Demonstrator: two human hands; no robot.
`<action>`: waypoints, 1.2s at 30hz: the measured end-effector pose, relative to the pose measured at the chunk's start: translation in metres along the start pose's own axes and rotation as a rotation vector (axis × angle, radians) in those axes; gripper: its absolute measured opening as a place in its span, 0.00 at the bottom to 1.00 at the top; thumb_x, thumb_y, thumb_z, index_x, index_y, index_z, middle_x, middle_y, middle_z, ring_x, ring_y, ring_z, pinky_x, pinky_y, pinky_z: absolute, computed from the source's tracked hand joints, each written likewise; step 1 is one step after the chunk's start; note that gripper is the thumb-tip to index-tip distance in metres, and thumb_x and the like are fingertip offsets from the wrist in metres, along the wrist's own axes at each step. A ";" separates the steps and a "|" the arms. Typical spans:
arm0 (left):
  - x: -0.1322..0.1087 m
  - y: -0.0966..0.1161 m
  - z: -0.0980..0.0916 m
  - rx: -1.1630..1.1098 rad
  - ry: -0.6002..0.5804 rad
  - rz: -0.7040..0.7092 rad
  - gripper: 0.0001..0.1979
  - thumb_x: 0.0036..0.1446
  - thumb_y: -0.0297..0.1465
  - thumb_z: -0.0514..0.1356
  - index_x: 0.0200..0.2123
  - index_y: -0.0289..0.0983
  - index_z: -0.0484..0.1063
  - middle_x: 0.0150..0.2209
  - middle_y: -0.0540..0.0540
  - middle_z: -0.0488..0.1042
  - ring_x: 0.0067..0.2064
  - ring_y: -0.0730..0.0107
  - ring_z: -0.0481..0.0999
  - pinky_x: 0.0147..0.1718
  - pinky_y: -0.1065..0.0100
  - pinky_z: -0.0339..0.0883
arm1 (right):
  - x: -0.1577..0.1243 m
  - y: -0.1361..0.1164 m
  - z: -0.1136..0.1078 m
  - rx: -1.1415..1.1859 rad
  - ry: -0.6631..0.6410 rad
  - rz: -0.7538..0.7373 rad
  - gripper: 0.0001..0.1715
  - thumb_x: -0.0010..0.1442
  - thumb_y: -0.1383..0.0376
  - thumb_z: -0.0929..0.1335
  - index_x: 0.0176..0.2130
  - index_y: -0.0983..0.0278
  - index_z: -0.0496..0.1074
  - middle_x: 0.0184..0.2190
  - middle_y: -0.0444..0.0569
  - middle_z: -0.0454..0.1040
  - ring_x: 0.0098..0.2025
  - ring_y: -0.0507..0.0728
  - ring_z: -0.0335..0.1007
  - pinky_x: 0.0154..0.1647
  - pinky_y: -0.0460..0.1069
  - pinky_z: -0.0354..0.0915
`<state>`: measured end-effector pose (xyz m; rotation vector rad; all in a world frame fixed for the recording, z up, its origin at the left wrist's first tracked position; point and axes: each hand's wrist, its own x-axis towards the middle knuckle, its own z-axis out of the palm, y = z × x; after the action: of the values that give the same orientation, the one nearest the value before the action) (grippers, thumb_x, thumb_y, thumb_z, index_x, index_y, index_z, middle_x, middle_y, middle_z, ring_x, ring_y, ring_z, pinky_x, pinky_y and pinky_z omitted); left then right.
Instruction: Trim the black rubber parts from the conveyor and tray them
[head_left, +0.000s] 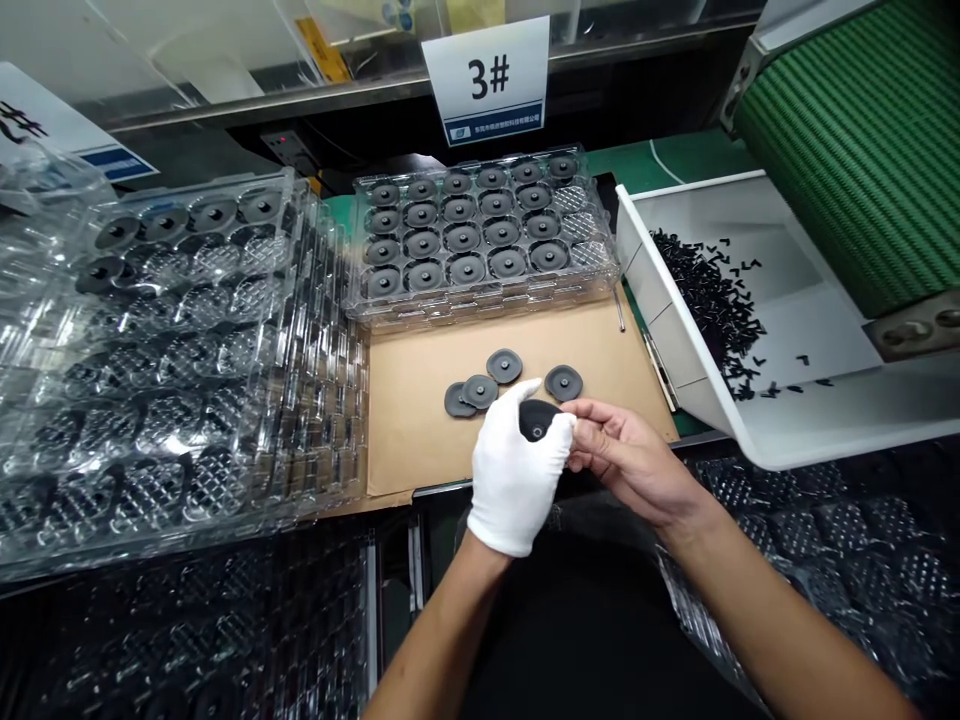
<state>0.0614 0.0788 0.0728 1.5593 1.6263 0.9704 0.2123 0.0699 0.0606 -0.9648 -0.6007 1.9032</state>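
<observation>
I'm working at a green bench (690,155) with a flat tan board (420,400) in front of me, under a shelf where a paper sign (491,80) reads "3#". At my left rises a tall stack of clear trays (322,350); beyond the board sits another clear tray (480,300), most of its pockets holding dark discs. On my right a white bin (652,270) carries a heap of small black pieces (697,290), and a ribbed green belt (862,150) overhangs its far side. Four loose discs (505,366) lie on the board just past my hands, two overlapping. The disc I'm handling (536,415) is above the board's near edge: dark, rounded, with a small ring-like centre, partly hidden by my glove. My white-gloved left hand (514,465) pinches it between thumb and fingers; my bare right hand (634,455) has its fingertips bunched at the disc's right edge, and I can't tell whether they grip it.
</observation>
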 end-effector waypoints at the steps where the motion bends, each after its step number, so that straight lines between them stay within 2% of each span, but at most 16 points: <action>1: -0.001 -0.001 0.001 0.014 -0.014 0.012 0.27 0.60 0.37 0.66 0.61 0.37 0.70 0.57 0.39 0.77 0.58 0.55 0.77 0.61 0.56 0.69 | 0.000 -0.001 -0.001 0.026 0.003 0.014 0.15 0.62 0.57 0.76 0.46 0.62 0.80 0.32 0.44 0.77 0.32 0.49 0.70 0.35 0.43 0.68; 3: -0.003 -0.003 0.003 0.035 -0.036 0.026 0.34 0.56 0.37 0.68 0.64 0.37 0.66 0.59 0.36 0.75 0.60 0.51 0.76 0.61 0.53 0.69 | 0.000 -0.002 -0.002 0.052 0.009 0.041 0.15 0.64 0.55 0.75 0.44 0.63 0.80 0.30 0.44 0.77 0.30 0.49 0.70 0.33 0.44 0.67; 6: -0.004 -0.003 0.004 0.123 -0.035 0.019 0.37 0.56 0.40 0.68 0.66 0.35 0.64 0.55 0.34 0.77 0.56 0.47 0.78 0.58 0.49 0.71 | 0.003 -0.004 -0.002 0.042 0.024 0.085 0.16 0.62 0.55 0.76 0.41 0.64 0.81 0.28 0.44 0.76 0.28 0.48 0.67 0.30 0.43 0.65; 9: -0.001 -0.004 0.002 0.320 -0.024 0.087 0.38 0.57 0.43 0.68 0.67 0.34 0.65 0.49 0.34 0.78 0.52 0.44 0.78 0.54 0.46 0.72 | 0.004 -0.004 0.000 0.037 0.053 0.086 0.15 0.60 0.55 0.78 0.40 0.64 0.81 0.27 0.43 0.75 0.27 0.48 0.67 0.29 0.43 0.66; 12: 0.001 -0.008 -0.004 0.443 -0.038 0.199 0.35 0.59 0.43 0.67 0.65 0.35 0.67 0.48 0.34 0.78 0.53 0.43 0.77 0.52 0.47 0.72 | 0.004 -0.003 0.002 -0.015 0.107 0.028 0.15 0.59 0.56 0.78 0.42 0.62 0.81 0.29 0.42 0.77 0.28 0.48 0.69 0.31 0.43 0.69; 15: 0.002 -0.012 -0.009 0.287 -0.078 0.190 0.31 0.61 0.39 0.66 0.65 0.36 0.69 0.52 0.35 0.78 0.57 0.47 0.76 0.58 0.48 0.70 | 0.002 -0.004 0.005 -0.120 0.130 -0.036 0.16 0.60 0.56 0.78 0.45 0.61 0.82 0.34 0.44 0.80 0.32 0.49 0.74 0.35 0.44 0.73; 18: 0.000 -0.015 -0.012 -0.060 -0.154 0.046 0.27 0.64 0.40 0.64 0.64 0.38 0.70 0.61 0.38 0.76 0.63 0.53 0.74 0.65 0.53 0.67 | 0.001 -0.007 0.009 -0.186 0.118 -0.088 0.16 0.58 0.56 0.78 0.44 0.61 0.82 0.37 0.47 0.82 0.36 0.52 0.77 0.39 0.48 0.76; 22: -0.003 -0.015 -0.012 -0.398 -0.200 -0.114 0.26 0.65 0.42 0.63 0.62 0.38 0.73 0.64 0.40 0.74 0.65 0.54 0.73 0.63 0.58 0.71 | 0.002 -0.011 0.019 -0.215 0.173 -0.144 0.21 0.52 0.58 0.82 0.44 0.63 0.81 0.39 0.49 0.82 0.39 0.55 0.79 0.40 0.50 0.78; 28: -0.005 -0.020 -0.009 -0.483 -0.192 -0.137 0.23 0.64 0.40 0.64 0.60 0.39 0.75 0.62 0.40 0.77 0.64 0.53 0.75 0.62 0.58 0.72 | -0.002 -0.014 0.024 -0.260 0.202 -0.138 0.22 0.54 0.60 0.80 0.46 0.63 0.80 0.38 0.49 0.82 0.38 0.54 0.81 0.40 0.49 0.79; 32: -0.007 -0.024 -0.007 -0.573 -0.218 -0.142 0.22 0.65 0.38 0.65 0.61 0.41 0.75 0.62 0.43 0.77 0.64 0.56 0.75 0.62 0.62 0.72 | -0.002 -0.016 0.025 -0.280 0.200 -0.151 0.20 0.55 0.62 0.79 0.47 0.63 0.79 0.37 0.48 0.82 0.38 0.53 0.81 0.41 0.48 0.79; 36: -0.008 -0.025 -0.008 -0.554 -0.214 -0.131 0.22 0.65 0.37 0.65 0.61 0.39 0.75 0.62 0.42 0.76 0.65 0.56 0.74 0.62 0.62 0.71 | -0.001 -0.016 0.025 -0.287 0.198 -0.135 0.20 0.55 0.63 0.79 0.47 0.64 0.79 0.36 0.48 0.82 0.37 0.52 0.80 0.40 0.47 0.78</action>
<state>0.0420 0.0700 0.0548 1.1195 1.1634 1.0325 0.2003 0.0766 0.0870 -1.2460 -0.8137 1.6066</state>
